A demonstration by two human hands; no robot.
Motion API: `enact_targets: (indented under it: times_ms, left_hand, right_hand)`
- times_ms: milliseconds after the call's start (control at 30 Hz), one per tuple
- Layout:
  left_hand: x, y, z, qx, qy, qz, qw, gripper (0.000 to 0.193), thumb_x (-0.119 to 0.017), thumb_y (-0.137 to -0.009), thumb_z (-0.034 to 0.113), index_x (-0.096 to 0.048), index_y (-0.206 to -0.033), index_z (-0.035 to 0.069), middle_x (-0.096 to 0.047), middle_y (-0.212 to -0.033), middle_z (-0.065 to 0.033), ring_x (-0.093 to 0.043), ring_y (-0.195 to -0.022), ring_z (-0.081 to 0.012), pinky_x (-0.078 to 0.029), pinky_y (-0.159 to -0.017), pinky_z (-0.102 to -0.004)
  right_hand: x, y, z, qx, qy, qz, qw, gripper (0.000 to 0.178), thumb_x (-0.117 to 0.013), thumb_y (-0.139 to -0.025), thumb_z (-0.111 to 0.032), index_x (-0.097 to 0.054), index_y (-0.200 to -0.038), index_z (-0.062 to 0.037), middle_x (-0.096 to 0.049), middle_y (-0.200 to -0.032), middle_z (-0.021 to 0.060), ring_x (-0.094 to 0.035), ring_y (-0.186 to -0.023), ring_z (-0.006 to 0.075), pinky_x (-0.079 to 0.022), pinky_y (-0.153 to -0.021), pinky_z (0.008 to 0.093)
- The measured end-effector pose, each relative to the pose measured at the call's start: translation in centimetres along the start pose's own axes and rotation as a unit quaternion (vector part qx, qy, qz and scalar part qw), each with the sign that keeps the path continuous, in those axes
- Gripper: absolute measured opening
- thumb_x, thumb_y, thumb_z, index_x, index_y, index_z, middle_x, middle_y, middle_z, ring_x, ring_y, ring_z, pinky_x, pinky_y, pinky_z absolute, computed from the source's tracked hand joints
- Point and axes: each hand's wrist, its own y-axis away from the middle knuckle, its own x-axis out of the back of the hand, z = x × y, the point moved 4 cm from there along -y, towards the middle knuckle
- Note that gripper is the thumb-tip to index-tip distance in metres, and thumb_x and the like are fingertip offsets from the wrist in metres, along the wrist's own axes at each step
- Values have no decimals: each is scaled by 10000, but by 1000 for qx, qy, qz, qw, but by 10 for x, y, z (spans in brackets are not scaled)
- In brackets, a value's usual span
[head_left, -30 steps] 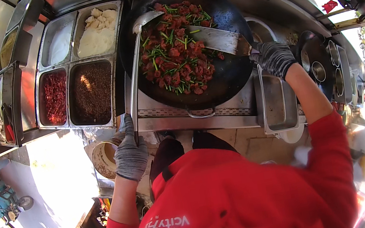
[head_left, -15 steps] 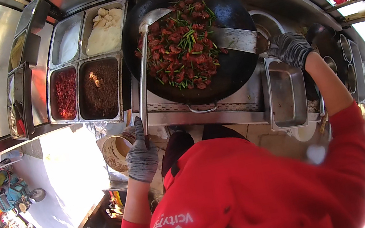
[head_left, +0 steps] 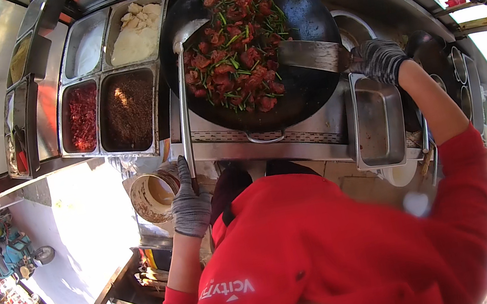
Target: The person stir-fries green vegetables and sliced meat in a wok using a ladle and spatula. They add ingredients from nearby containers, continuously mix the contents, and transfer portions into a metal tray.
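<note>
A large black wok (head_left: 319, 99) holds a heap of dark red food pieces (head_left: 249, 56) mixed with cut green stalks. My left hand (head_left: 191, 203), in a grey striped glove, is wrapped round the handle of a long metal ladle (head_left: 184, 104). The ladle's bowl rests at the left edge of the food. On the right, my gloved right hand (head_left: 380, 61) grips a wide metal spatula (head_left: 311, 55). Its flat blade lies inside the wok, with its tip against the right side of the heap.
Left of the wok stand metal trays (head_left: 81, 125) with white, red and dark brown contents. A rectangular steel pan (head_left: 378, 121) sits below my right hand. A stained bucket (head_left: 152, 197) stands beside my left hand. Farther left is a parked blue scooter (head_left: 10, 248).
The heap has shifted and spread up and to the left in the wok. The ladle's bowl has moved slightly left, and the spatula blade has drawn a little left too.
</note>
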Motion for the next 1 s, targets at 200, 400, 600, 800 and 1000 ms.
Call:
enact_targets:
  times_ms: [200,400,600,800,1000]
  left_hand:
    - [-33,-26,22,-29,27,-28,999,695,-535,-874,61,-210,-1487,16,-598,-1112,-198,-611,-1030,-310,-464,-888,-317]
    - [-6,-33,51,19,-19,-31,999,786,-529,-837,72,-155,-1523,154,-626,-946,-210,-640,-825,-340,-502,-776,-400]
    - [15,-57,73,-84,-16,10,996,793,-515,-844,16,-158,-1525,209,-605,-986,-213,-631,-846,-324,-502,-774,-407]
    - [28,-103,58,-84,-142,62,984,770,-531,-867,146,-133,-1521,227,-640,-815,-255,-632,-729,-418,-503,-677,-494]
    - [-26,-126,57,-19,83,-83,993,755,-569,-833,124,-230,-1507,162,-638,-926,-233,-649,-799,-324,-503,-731,-411]
  right_hand:
    - [-57,-56,-67,-66,-475,-93,873,242,-643,-889,-318,-675,-954,-87,-600,-732,81,-567,-705,208,-483,-679,354]
    - [-91,-126,-80,-224,-794,15,565,324,-617,-905,-347,-609,-832,-32,-540,-603,72,-469,-452,180,-379,-404,337]
    - [-75,-53,-87,-170,-905,-8,389,354,-565,-942,-396,-635,-954,-49,-528,-573,24,-402,-354,102,-340,-341,241]
    - [-31,65,-10,-193,-584,-61,786,399,-544,-926,-424,-668,-1064,-71,-612,-649,48,-580,-536,168,-485,-525,285]
    - [-47,-42,-10,-192,-230,16,954,381,-489,-918,-377,-667,-1061,-72,-682,-993,172,-652,-934,317,-492,-813,399]
